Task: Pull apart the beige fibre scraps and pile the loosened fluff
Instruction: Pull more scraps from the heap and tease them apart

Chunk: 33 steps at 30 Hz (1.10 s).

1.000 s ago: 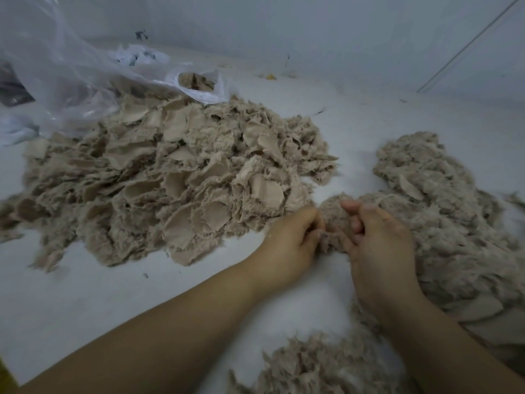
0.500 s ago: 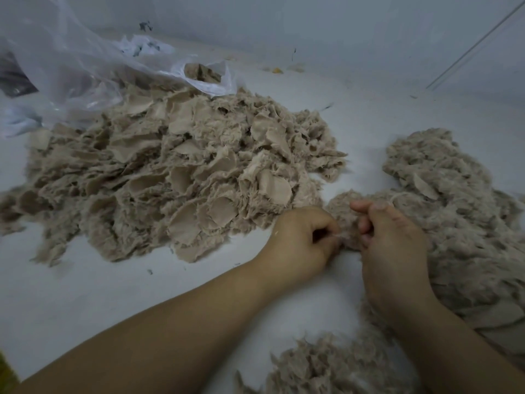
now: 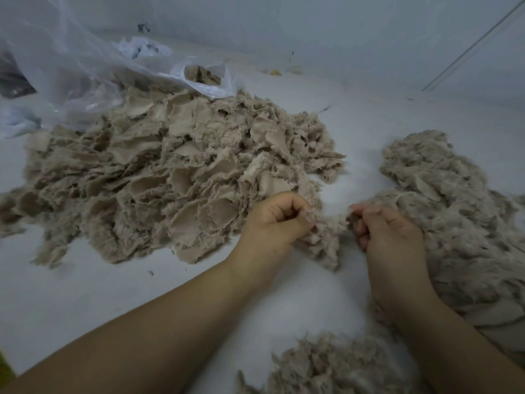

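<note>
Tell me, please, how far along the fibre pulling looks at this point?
Roughly midway, at a guess. Done: a loosened fluff pile lies right. In hand: the left hand and right hand stretch one fibre scrap between them. Left: the large pile of flat scraps spilling from the plastic bag.

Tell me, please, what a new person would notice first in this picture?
First, the big heap of beige scraps filling the left and middle of the white surface. Next, the two hands in front: the left hand and right hand each pinch a tuft of fibre stretched between them. A pile of fluff lies at the right.
</note>
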Motion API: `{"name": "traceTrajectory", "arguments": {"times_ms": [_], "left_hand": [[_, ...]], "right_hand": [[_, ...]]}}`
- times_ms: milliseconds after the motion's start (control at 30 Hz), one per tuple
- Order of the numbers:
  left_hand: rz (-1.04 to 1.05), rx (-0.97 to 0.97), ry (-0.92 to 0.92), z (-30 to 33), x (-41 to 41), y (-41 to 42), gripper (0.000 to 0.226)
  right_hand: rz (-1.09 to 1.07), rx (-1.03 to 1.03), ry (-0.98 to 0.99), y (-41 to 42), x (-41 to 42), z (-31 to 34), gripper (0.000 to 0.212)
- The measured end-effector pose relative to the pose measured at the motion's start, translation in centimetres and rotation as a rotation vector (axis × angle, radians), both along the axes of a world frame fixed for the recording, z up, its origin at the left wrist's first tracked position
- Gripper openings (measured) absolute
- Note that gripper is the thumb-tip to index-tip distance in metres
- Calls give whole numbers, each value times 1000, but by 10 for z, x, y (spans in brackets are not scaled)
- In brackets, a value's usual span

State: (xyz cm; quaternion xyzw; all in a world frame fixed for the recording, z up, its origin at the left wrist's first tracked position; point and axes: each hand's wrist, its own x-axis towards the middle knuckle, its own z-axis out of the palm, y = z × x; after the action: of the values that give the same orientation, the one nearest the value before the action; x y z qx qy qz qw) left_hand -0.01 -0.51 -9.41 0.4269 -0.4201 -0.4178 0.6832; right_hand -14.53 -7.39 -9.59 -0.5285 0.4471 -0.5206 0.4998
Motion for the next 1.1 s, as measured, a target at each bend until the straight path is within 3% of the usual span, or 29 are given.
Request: {"name": "traceTrajectory", "arguments": {"times_ms": [167,267,433,533,600,667,933,1067,1100], "left_hand": [[-30,83,82,-1,0,-4,17],[17,118,43,-1,3,-4,23],[48,163,-221,-1,-1,-4,15],[109,190,-282,-3,-3,-7,12],[118,222,-244,-3,-2,-6,26],[114,240,-207,-1,-1,-5,24],[158,223,-2,3,6,-4,19],[145,232,42,4,4,-6,22],[130,229,55,4,2,-6,21]], "right_hand": [[189,-185,292,9,4,-3,40],[218,-278,468,8,7,-5,20],[217,-272,426,9,7,-6,9],[188,-277,471,7,6,-8,15],[168,-287,529,5,4,-9,32],[153,-311,569,5,3,-7,41],[37,-349,585,2,-2,-5,47],[197,-321,488,10,0,-1,53],[232,-326,489,14,2,0,46]]}}
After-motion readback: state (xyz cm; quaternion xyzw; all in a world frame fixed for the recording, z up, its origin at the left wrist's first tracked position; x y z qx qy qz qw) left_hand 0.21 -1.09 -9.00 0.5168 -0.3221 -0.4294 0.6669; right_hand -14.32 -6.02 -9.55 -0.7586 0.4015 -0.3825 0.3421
